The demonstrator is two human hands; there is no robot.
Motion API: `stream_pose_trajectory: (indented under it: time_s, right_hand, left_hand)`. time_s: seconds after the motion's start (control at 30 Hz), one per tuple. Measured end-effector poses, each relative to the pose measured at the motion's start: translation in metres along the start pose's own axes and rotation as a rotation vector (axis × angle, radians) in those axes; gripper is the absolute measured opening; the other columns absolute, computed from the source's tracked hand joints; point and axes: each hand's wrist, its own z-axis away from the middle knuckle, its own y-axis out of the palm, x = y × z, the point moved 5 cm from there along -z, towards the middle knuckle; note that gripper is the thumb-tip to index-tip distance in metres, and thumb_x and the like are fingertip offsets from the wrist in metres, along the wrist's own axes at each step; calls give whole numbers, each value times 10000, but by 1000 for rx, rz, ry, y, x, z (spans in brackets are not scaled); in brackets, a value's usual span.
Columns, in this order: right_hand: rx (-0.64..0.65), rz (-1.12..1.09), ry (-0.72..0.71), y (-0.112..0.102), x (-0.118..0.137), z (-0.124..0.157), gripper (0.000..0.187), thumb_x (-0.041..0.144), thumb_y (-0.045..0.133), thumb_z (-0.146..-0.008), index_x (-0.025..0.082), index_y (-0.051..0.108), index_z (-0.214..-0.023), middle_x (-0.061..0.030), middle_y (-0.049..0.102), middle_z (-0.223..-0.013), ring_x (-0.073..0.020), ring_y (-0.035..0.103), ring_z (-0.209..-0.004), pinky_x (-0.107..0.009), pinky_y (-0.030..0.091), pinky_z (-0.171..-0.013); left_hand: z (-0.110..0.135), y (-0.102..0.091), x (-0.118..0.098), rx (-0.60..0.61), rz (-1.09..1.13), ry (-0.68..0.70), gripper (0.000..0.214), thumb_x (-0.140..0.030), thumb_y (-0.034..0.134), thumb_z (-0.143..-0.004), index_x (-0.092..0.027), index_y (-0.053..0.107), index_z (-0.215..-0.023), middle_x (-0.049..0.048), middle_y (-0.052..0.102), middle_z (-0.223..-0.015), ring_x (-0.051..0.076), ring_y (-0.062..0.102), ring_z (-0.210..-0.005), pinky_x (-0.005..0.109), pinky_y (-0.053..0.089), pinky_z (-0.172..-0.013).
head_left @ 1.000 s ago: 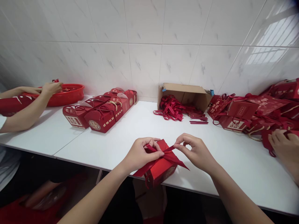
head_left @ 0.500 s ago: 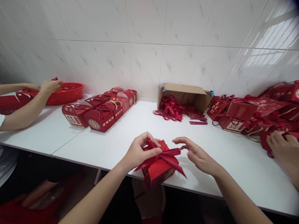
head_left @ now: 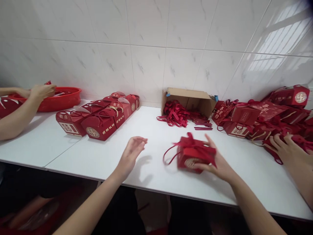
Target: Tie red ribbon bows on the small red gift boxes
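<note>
Against the white tiled wall (head_left: 146,32), a white tabletop (head_left: 151,127) carries a small red cardboard gift box tied with red ribbon (head_left: 193,155), right of centre near the front edge. The right hand (head_left: 220,164) clasps the box's right side, fingers curled around it. The left hand (head_left: 130,153) hovers open and empty, apart from the box.

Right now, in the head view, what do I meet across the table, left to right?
Red basket → row of closed red boxes → left hand → ribboned red box, held by the right hand → pile of red boxes.

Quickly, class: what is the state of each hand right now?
Left hand: open, holding nothing.
Right hand: closed on the red ribboned gift box.
</note>
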Motion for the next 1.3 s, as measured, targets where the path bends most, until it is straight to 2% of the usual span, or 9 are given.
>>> stream_pose_trajectory:
  time_s: [0.13, 0.2, 0.33, 0.47, 0.6, 0.7, 1.0, 1.13, 1.3]
  right_hand:
    - [-747, 386, 240, -83, -38, 16, 1280, 587, 756, -537, 94, 37, -1474, -267, 163, -1443, -437, 164, -1351, -550, 179, -1103]
    - [-892, 498, 258, -99, -45, 25, 1203, 621, 692, -601, 54, 82, -1469, -287, 95, -1449, -416, 106, -1371, -459, 198, -1115]
    - [-769, 577, 150, -88, -48, 19, 1022, 654, 569, -689, 66, 214, -1445, -259, 65, -1456, -421, 134, -1364, -492, 216, -1094]
    - [-454, 713, 39, -50, -39, -6, 809, 542, 510, -782, 87, 290, -1413, -222, 37, -1480, -405, 108, -1379, -526, 202, -1093]
    - [-65, 790, -23, -6, -34, -38, 686, 378, 499, -831, 103, 282, -1421, -192, 10, -1528, -362, 50, -1405, -510, 211, -1098]
    - [36, 725, 32, 16, -41, -68, 619, 322, 530, -819, 137, 359, -1384, -151, 77, -1543, -343, 106, -1405, -493, 258, -1085]
    - [-279, 605, 219, 28, -65, -161, 534, 251, 493, -848, 72, 410, -1343, -227, 466, -1292, -341, 446, -1204, -469, 377, -968]
    - [-352, 488, 192, 27, -64, -170, 296, 246, 561, -794, 126, 655, -1047, -182, 535, -1174, -319, 506, -1121, -445, 409, -921]
    - [-392, 251, 35, 9, -35, -176, 164, 274, 646, -705, 126, 669, -769, -132, 625, -1016, -263, 550, -1044, -385, 427, -909]
  left_hand:
    - [-13, -65, -18, -365, -676, 249, 464, -434, 642, -722, -204, 451, -1077, 120, 487, -1197, 301, 432, -1199, 483, 359, -986]
    - [-18, -92, -34, -529, -1000, 339, 547, -441, 600, -767, -159, 403, -1193, 167, 372, -1341, 325, 284, -1316, 519, 179, -1089]
    - [-31, -138, -44, -714, -1150, 178, 818, -558, 554, -775, -135, 207, -1383, 186, 120, -1499, 402, 100, -1369, 577, 149, -1083]
    - [-42, -164, -21, -617, -1106, 16, 730, -586, 518, -789, -157, 315, -1344, 173, 163, -1502, 413, 145, -1368, 585, 205, -1071]
    - [-41, -169, -11, -575, -1048, 77, 724, -578, 537, -781, -155, 331, -1332, 170, 221, -1444, 370, 243, -1352, 497, 254, -1093]
    - [-33, -164, -11, -567, -1015, 96, 713, -564, 556, -774, -151, 349, -1317, 161, 360, -1299, 351, 344, -1288, 489, 312, -1066]
    - [0, -111, 12, -262, -897, 289, 676, -439, 621, -759, -242, 336, -1339, 102, 355, -1259, 285, 416, -1211, 447, 462, -959]
    - [5, -96, 19, -84, -861, 314, 667, -401, 594, -791, -301, 278, -1370, 88, 341, -1293, 269, 413, -1217, 436, 485, -934]
    - [3, -99, 19, -79, -826, 285, 678, -395, 597, -793, -307, 264, -1377, 87, 343, -1306, 268, 429, -1208, 428, 490, -928]
